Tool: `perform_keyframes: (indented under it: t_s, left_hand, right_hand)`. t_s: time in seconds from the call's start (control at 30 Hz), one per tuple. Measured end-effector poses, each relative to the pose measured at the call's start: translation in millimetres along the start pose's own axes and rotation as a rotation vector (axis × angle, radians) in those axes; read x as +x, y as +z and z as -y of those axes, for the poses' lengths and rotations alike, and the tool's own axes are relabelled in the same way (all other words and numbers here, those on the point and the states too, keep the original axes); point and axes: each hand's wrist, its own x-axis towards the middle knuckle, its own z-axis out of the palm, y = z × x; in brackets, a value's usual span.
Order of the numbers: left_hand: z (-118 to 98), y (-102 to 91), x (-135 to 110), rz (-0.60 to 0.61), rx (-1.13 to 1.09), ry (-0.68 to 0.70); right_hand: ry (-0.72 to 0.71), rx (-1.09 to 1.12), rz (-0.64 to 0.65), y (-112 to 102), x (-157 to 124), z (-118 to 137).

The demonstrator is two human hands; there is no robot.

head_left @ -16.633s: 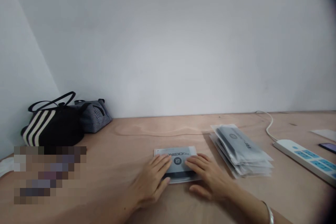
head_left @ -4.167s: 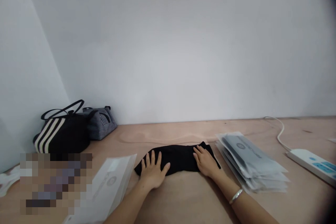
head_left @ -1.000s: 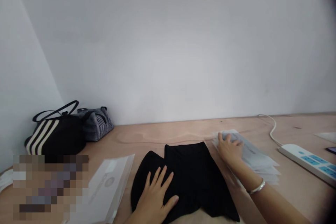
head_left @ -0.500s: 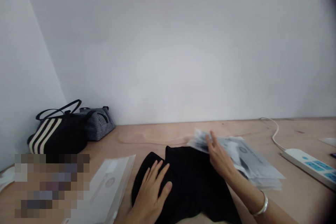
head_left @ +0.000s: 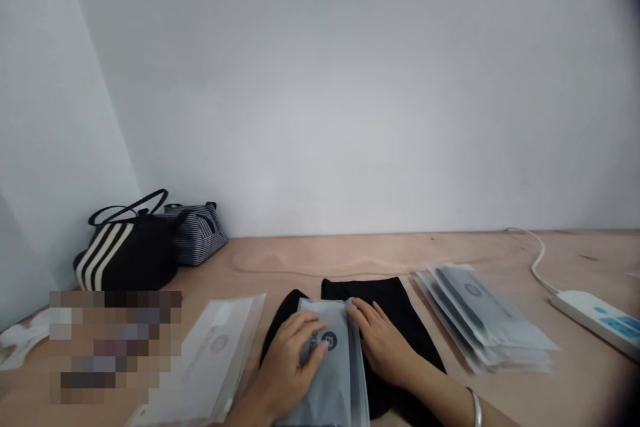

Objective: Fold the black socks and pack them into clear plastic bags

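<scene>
A frosted plastic zip bag (head_left: 330,373) with a round dark logo and grey contents lies on a black garment (head_left: 410,327) in front of me. My left hand (head_left: 293,363) rests over the bag's left side, fingers apart and slightly bent. At the upper right edge of the bag, my right hand (head_left: 377,337) has its fingers over the rim, and its thumb is hidden. Much of the garment is covered by the bag and my hands.
Several frosted bags form a pile (head_left: 480,320) at the right. A flat, pale frosted bag (head_left: 215,353) lies to the left. Beyond are a striped black handbag (head_left: 130,253), a striped pouch (head_left: 200,237) and a blurred-out patch. A power strip (head_left: 595,317) with cable sits far right.
My right hand has come from beside the pile toward me, and a filled frosted bag now lies on the black garment. My left hand has moved from the garment onto that bag.
</scene>
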Motion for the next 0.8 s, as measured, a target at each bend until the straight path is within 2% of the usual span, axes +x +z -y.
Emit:
perform_keyframes:
  t_s: [0.1, 0.2, 0.27, 0.47, 0.6, 0.67, 0.8]
  left_hand:
    - [-9.9, 10.3, 5.9, 0.159, 0.053, 0.06]
    - [-15.7, 19.0, 12.0, 0.362, 0.104, 0.127]
    - [-16.4, 25.0, 13.8, 0.437, 0.147, 0.106]
    - [-10.7, 38.4, 10.1, 0.414, 0.247, -0.059]
    - [-9.1, 41.0, 8.9, 0.41, 0.27, -0.093]
    - [-9.1, 41.3, 9.0, 0.414, 0.274, -0.099]
    - [-10.7, 39.0, 9.5, 0.434, 0.273, -0.111]
  right_hand:
    - [0.176, 0.084, 0.082, 4.4, -13.5, -7.3]
    - [0.189, 0.109, 0.149, 8.3, -26.7, -9.6]
    - [0.176, 0.09, 0.16, 9.2, -32.1, -8.7]
    - [0.251, 0.174, 0.146, -7.7, -25.3, -7.7]
    - [0.454, 0.535, 0.045, -20.0, 5.0, -11.9]
    - [0.573, 0.681, 0.084, -17.1, 25.7, -13.9]
    - [0.72, 0.825, 0.255, 1.3, 62.3, -15.1]
